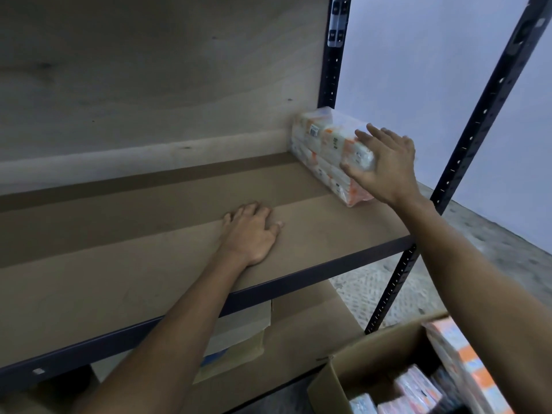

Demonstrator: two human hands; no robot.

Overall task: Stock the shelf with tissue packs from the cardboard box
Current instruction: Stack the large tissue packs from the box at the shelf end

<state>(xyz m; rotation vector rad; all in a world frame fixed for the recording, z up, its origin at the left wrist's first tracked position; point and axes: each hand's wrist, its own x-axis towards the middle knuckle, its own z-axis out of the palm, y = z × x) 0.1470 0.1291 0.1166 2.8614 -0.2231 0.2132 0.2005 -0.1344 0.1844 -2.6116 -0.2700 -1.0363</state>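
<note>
The right hand (385, 162) lies spread flat on the near end of the tissue pack (328, 150), which sits at the right of the shelf (149, 234), its long side pointing back. The left hand (251, 231) rests empty, flat. More packs wait in the cardboard box (358, 375), lower right, nearer the right hand.

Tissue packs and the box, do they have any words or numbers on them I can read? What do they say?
None can be read.
Tissue pack on the shelf: a small barcode-like label and dark marks, too blurred to read.
Packs in the cardboard box: orange and pink print, too blurred to read.
Box wall: no writing shows.
</note>
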